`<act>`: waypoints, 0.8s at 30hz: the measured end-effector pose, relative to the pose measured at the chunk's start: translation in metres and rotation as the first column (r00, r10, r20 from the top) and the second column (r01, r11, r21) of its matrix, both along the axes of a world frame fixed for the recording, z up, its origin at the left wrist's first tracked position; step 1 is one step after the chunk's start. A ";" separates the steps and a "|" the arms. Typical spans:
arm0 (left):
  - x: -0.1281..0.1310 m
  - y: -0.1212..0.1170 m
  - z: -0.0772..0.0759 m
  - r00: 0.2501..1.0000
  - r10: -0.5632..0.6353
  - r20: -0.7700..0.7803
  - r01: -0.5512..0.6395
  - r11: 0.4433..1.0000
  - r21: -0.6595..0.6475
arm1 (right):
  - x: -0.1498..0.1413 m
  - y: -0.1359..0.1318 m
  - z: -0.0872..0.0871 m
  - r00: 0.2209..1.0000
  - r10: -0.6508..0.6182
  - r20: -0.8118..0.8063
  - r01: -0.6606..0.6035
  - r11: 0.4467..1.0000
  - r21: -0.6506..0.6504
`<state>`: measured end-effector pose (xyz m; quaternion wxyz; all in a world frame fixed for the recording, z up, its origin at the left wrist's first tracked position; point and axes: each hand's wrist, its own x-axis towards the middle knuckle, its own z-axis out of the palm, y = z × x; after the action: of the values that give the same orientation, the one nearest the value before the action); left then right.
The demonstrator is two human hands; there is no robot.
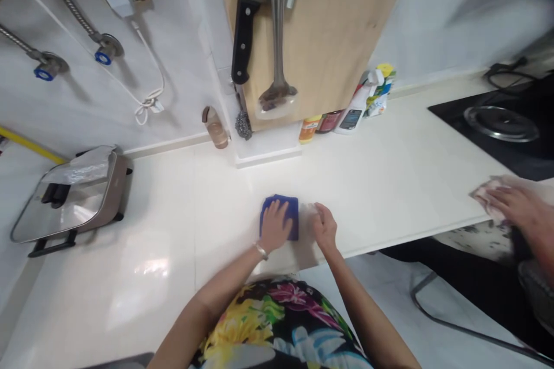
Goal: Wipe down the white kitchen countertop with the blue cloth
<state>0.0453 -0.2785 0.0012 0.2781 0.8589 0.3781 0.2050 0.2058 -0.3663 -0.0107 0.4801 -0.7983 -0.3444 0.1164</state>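
left hand [276,227] lies flat, fingers spread, on a blue cloth [294,212] near the front edge of the white counter [173,202]. right hand [324,227], fingers curled, is just right of the blue cloth, near the same edge; whether it pinches anything cannot be told. farther right along that edge, a co-worker's hand [515,204] rests on a pale crumpled rag [483,196].

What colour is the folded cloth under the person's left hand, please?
The folded cloth is deep blue, seen in the head view.
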 end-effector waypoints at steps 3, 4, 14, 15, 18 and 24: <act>-0.048 0.047 0.007 0.994 0.104 0.036 -0.104 0.994 0.015 | -0.027 0.011 0.011 0.975 0.095 0.199 -0.101 0.995 0.020; -0.067 0.064 0.009 0.988 0.153 0.038 -0.154 0.988 0.027 | -0.042 0.018 0.015 0.950 0.150 0.274 -0.149 0.989 -0.024; -0.171 0.107 -0.001 0.884 0.457 -0.101 -0.440 0.885 0.154 | -0.105 0.035 0.024 0.706 0.538 0.461 -0.291 0.813 -0.504; -0.172 0.106 -0.004 0.881 0.459 -0.115 -0.435 0.881 0.187 | -0.100 0.027 0.024 0.690 0.557 0.463 -0.311 0.805 -0.506; -0.172 0.108 -0.010 0.883 0.450 -0.132 -0.403 0.873 0.275 | -0.082 -0.004 0.020 0.643 0.605 0.471 -0.364 0.782 -0.507; -0.173 0.112 -0.012 0.890 0.444 -0.108 -0.389 0.861 0.328 | -0.028 -0.061 0.009 0.591 0.629 0.506 -0.390 0.771 -0.503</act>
<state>-0.1272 -0.1669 -0.0107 0.0591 0.8032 0.5435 0.2366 0.1782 -0.4273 -0.0013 0.1296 -0.7212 -0.6800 0.0243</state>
